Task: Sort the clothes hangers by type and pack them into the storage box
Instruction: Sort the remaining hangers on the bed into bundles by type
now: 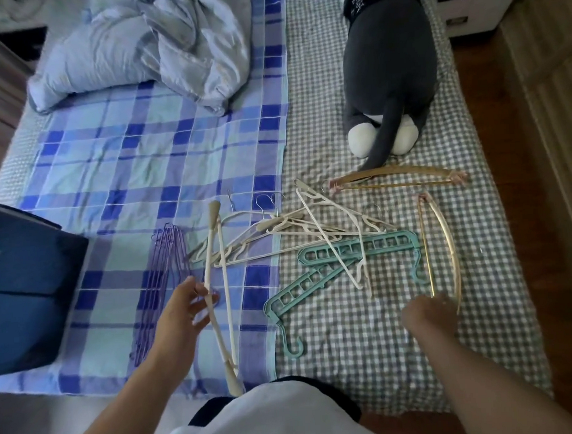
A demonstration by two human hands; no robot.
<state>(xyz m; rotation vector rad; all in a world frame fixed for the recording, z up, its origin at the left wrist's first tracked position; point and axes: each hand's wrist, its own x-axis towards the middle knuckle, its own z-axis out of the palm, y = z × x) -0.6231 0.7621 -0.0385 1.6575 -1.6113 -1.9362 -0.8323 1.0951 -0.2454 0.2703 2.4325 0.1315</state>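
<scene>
my left hand [180, 308] grips a cream hanger [216, 292]. my right hand [430, 315] is blurred over the gold hanger [444, 239]; i cannot tell its grip.

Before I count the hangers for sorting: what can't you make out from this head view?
- Right hand: motion-blurred, so whether it grips the gold hanger cannot be told.
- Storage box: cut off by the left edge; its inside is not shown.
- White hangers: tangled and overlapping, no sure count.
- Purple hangers: stacked tightly, number unclear.
- Left hand holds a cream hanger; its hook is not visible.
</scene>
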